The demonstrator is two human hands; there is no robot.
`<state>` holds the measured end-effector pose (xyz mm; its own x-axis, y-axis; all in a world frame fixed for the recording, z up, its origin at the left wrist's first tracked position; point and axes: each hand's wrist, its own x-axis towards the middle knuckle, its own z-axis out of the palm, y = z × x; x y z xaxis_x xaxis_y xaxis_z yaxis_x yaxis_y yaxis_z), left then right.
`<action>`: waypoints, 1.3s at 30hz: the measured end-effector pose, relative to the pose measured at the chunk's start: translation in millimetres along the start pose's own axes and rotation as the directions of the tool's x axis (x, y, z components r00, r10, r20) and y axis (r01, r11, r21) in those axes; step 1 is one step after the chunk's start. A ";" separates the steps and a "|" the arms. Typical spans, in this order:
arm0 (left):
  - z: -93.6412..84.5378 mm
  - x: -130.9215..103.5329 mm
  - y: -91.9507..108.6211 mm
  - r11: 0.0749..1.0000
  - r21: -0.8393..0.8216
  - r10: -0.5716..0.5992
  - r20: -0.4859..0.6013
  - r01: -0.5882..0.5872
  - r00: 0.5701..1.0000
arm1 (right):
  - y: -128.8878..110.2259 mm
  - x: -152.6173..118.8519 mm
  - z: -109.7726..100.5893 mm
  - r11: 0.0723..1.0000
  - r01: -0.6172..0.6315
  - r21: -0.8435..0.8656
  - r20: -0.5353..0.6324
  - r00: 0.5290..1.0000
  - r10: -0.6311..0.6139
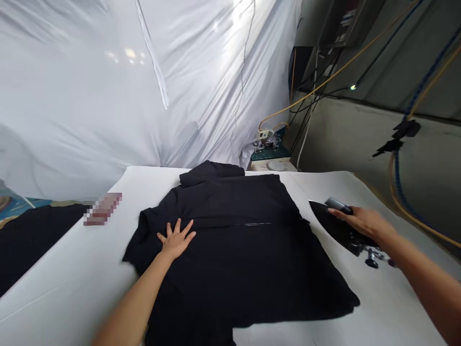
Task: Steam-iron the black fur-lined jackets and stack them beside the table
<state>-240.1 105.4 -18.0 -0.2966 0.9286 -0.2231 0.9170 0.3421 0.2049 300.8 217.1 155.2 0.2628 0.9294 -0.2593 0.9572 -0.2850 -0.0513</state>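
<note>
- Left hand (176, 240): palm down on the black garment (237, 259), fingers spread apart, nothing gripped.
- Right hand (363, 222): closed around the handle of the iron (329, 223); the hands are well apart.
- Garment, position: laid out on the white table (90, 269), between the two arms; the iron is just beside its right edge. Whether the soleplate touches the table cannot be told.
- Garment, appearance: plain black, matte, mostly flat; soft wrinkles near the left hand; a short sleeve-like flap at left; a bunched portion at the far edge; one thin, pale, broken line across the middle.
- Iron, appearance: dark pointed body, metal fittings at the rear.
- Count: two hands, one iron, one garment on the table, one dark cloth (36, 235) beyond the table's left edge, one pixelated reddish patch (104, 209) at the table's left side.
</note>
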 end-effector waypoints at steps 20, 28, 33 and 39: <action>20.4 1.1 -45.5 0.995 0.093 0.034 -0.170 -0.019 0.985 | -210.4 21.9 61.9 0.944 0.274 -0.186 0.103 0.960 -0.258; 19.1 -1.3 -39.7 0.990 0.141 0.019 -0.180 0.007 0.983 | -116.7 60.2 52.0 0.994 -0.011 -0.107 0.057 0.998 0.017; -15.9 12.4 -38.8 0.986 0.150 0.110 -0.216 -0.079 0.970 | -158.1 33.2 51.6 0.970 0.223 -0.097 0.104 0.972 -0.212; -29.9 50.0 -51.8 0.980 0.165 0.162 -0.315 -0.114 0.935 | -240.8 -2.1 80.7 0.887 0.456 -0.066 0.195 0.878 -0.437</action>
<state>-310.5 138.4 -11.3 -0.2127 0.9691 0.1251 0.9763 0.2054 0.0685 59.9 264.8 90.3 -0.2114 0.8946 -0.3936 0.9773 0.1867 -0.1005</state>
